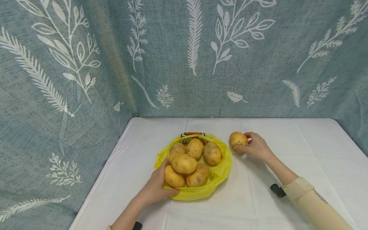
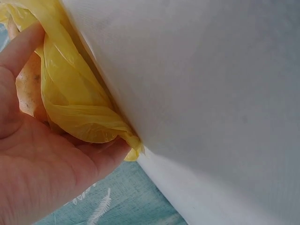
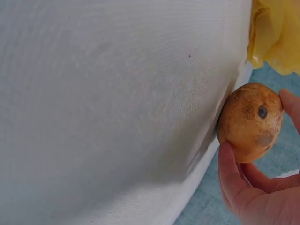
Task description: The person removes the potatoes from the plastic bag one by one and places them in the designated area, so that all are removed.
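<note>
A yellow plastic bag (image 1: 221, 175) lies wide at the mouth on the table, with several potatoes (image 1: 184, 163) heaped inside. My left hand (image 1: 156, 185) grips the bag's near left side, thumb along the front and fingers at the rim. In the left wrist view, the thin plastic (image 2: 75, 89) bunches between thumb and fingers, and part of a potato (image 2: 29, 86) shows beside the palm. Right of the bag, my right hand (image 1: 257, 146) pinches a single potato (image 1: 238, 141) between thumb and fingertips. Dark spots mark this potato (image 3: 248, 122) in the right wrist view, close to the tabletop.
A white cloth (image 1: 287, 137) covers the table. Grey-green curtains (image 1: 178, 86) with white leaf prints hang behind it and along the left side. Black wrist devices (image 1: 277, 190) sit under both forearms.
</note>
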A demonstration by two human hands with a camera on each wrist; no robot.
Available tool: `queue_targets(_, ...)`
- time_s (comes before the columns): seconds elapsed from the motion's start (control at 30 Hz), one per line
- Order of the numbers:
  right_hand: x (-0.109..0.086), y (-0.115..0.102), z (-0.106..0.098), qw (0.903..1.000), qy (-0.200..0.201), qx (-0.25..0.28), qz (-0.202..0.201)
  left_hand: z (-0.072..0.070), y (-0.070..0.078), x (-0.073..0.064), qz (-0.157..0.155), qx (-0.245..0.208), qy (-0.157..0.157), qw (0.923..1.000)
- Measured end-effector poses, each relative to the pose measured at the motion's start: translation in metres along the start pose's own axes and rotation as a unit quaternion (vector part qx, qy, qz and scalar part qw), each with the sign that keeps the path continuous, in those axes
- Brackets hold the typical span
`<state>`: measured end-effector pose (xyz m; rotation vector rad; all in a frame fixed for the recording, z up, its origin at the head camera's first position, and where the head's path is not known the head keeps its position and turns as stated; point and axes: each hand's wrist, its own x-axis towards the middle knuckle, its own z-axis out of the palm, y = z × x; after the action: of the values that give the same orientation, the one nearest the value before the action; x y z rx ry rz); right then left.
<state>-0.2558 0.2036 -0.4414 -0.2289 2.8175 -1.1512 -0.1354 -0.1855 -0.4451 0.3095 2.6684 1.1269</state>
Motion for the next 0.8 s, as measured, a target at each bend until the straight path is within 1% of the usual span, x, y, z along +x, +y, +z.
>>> queue_targets(0.23, -0.0012, -0.0025, -0.0015, 0.9999, -0.008, -0.004, -0.010, -0.0001, 0.0001, -0.0003, 0.010, -0.001, 0.002, 1.0000)
queue_targets(0.53, -0.0027, -0.0003, -0.0015, 0.9999, -0.009, -0.006, -0.008, -0.0006, 0.0022, -0.0015, -0.004, 0.002, -0.005, 1.0000)
queue_targets(0.8, -0.0053, 0.0021, -0.0022, 0.9999, -0.002, -0.014, -0.003, -0.0005, 0.0025, -0.0017, -0.006, 0.003, -0.004, 1.0000)
